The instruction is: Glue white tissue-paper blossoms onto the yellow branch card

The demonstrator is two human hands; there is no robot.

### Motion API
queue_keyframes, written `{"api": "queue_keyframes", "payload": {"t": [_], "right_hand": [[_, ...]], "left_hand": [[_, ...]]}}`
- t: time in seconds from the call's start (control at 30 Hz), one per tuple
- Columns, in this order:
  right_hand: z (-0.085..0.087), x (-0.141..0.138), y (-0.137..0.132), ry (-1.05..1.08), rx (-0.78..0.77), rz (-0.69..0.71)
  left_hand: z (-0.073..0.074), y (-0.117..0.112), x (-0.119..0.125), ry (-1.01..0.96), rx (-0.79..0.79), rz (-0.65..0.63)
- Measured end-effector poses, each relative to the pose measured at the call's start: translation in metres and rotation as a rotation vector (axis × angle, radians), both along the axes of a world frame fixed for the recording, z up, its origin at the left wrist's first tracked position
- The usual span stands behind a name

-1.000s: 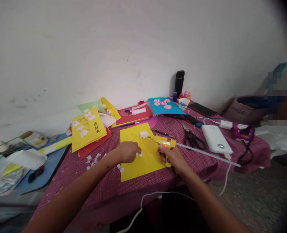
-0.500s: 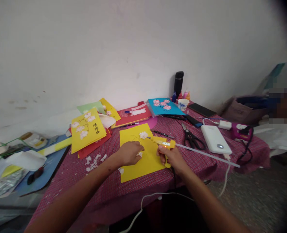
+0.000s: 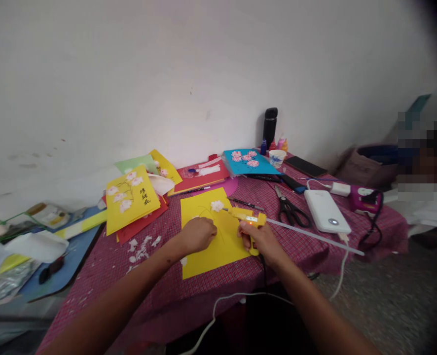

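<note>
While head view shows hands apart, right hand wraps grip of yellow glue gun; nozzle at or just beside pale paper flower, near far right corner of yellow card; left hand curled over card's left half, cannot tell whether anything is pinched; card near worktop's front edge; nozzle, likely hot, could burn left hand on any drift; wrist turn might sweep glue stick into scissors; snagged black cord could jerk gun, smear flower.

From head height, the view faces down the table.
</note>
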State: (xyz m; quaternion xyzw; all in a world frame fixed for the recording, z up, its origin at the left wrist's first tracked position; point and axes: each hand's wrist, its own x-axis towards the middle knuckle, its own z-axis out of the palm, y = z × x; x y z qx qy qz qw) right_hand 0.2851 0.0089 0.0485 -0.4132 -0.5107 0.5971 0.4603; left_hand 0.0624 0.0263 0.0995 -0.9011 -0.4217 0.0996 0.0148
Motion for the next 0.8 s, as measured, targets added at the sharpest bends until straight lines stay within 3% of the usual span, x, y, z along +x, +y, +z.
{"api": "queue_keyframes", "payload": {"t": [0.3, 0.4, 0.53, 0.67, 0.8], "right_hand": [[-0.002, 0.001, 0.001, -0.049, 0.008, -0.002], [-0.003, 0.001, 0.0, -0.041, 0.013, -0.005], [-0.002, 0.001, -0.001, -0.024, 0.005, -0.005], [-0.005, 0.002, -0.001, -0.021, -0.014, 0.012], [-0.012, 0.002, 0.001, -0.024, -0.013, 0.015]], "left_hand": [[0.006, -0.003, -0.004, -0.075, -0.035, 0.014], [0.013, -0.008, -0.022, -0.238, 0.002, 0.043], [0.019, -0.023, -0.063, -0.383, 0.105, 0.216], [0.011, -0.049, -0.098, -0.397, 0.013, 0.343], [-0.007, -0.077, -0.105, -0.497, -0.022, 0.353]]}}
